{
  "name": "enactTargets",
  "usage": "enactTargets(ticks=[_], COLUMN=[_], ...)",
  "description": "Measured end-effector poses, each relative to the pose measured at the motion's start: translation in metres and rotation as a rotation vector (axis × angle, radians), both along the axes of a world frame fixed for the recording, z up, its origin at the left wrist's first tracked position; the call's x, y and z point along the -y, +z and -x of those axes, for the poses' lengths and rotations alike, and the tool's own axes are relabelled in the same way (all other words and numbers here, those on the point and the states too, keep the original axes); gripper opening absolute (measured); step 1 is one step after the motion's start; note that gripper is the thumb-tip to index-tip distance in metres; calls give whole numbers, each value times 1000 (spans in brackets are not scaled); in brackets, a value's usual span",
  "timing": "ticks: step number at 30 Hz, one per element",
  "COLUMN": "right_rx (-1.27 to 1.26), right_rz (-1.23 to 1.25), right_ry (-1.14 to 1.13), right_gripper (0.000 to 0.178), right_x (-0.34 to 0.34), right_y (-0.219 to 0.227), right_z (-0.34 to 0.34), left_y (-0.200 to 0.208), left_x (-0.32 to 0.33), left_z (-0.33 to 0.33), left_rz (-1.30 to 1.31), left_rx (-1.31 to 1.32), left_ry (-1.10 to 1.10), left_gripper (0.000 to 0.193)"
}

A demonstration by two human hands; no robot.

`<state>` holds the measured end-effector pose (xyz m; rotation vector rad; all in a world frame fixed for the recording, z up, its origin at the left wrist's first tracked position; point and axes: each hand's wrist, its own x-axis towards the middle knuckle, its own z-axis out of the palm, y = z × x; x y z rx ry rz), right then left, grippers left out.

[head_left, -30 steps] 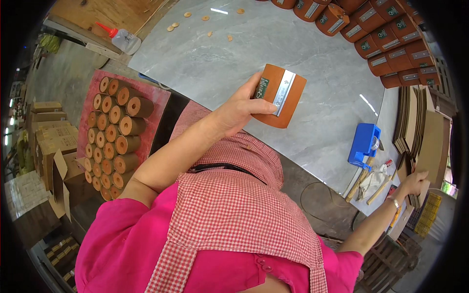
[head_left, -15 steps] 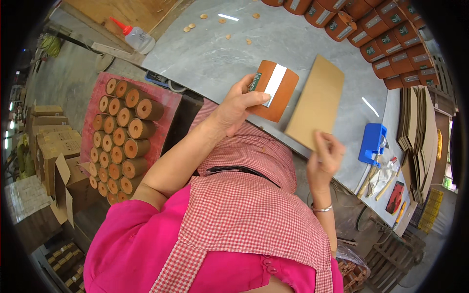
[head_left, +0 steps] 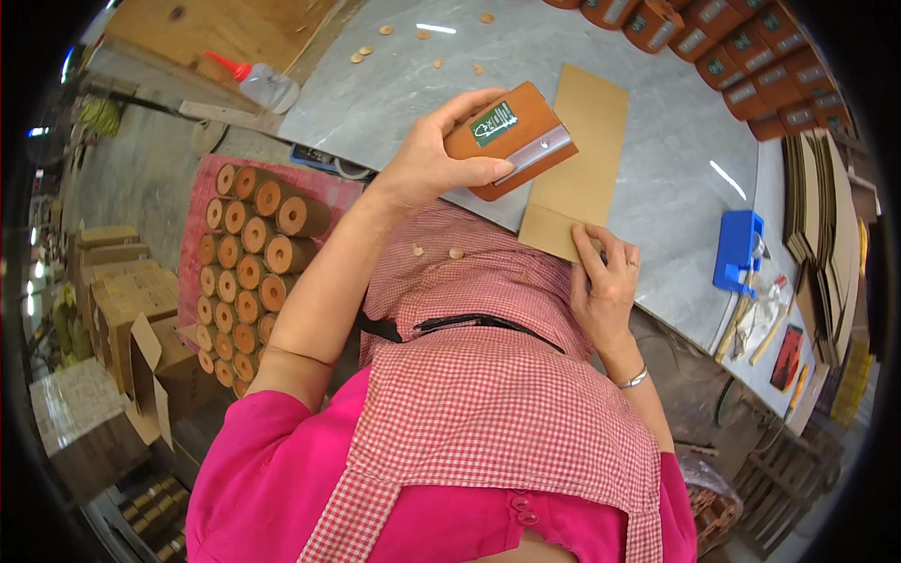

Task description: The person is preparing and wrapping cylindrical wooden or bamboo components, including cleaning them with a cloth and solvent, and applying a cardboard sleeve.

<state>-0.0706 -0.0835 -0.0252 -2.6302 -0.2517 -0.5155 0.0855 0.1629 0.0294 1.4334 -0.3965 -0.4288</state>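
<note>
My left hand (head_left: 441,155) is closed around an orange-brown block (head_left: 511,108). The block has a curved face, a green label and a silver metal strip along one edge. It is tilted, held above the table and partly over a long flat piece of brown cardboard (head_left: 582,141). That cardboard lies on the grey tabletop, its near end at the table's front edge with a crease across it. At that near end my right hand (head_left: 608,281) pinches the cardboard's corner between thumb and fingers.
Many similar orange-brown blocks (head_left: 741,47) are stacked at the far right. Cardboard sheets (head_left: 817,202) stand at the right, near a blue holder (head_left: 737,249). Brown cylinders with holes (head_left: 249,272) stand on a red board at the left. A red-tipped bottle (head_left: 267,86) sits far left.
The block has turned in my left hand, bringing its green label into fuller view. The cardboard has come down flat on the table, and my right hand keeps hold of its near end.
</note>
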Motion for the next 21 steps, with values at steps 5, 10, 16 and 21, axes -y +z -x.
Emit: enactTargets(ticks=[5, 10, 16, 21], right_rx=[-6, 5, -9, 23], right_rz=[-5, 2, -7, -63], right_ry=[-30, -60, -91, -99], right_gripper=[46, 45, 42, 40], right_x=[2, 3, 5, 7], right_y=[0, 2, -4, -8], right_z=[0, 3, 5, 6], left_y=[12, 6, 1, 1], left_x=[29, 64, 80, 88], left_z=[-17, -31, -42, -44], left_rz=[-271, -396, -474, -522], left_rx=[331, 541, 494, 415], left_ry=[-265, -417, -515, -534], left_gripper=[83, 82, 81, 81])
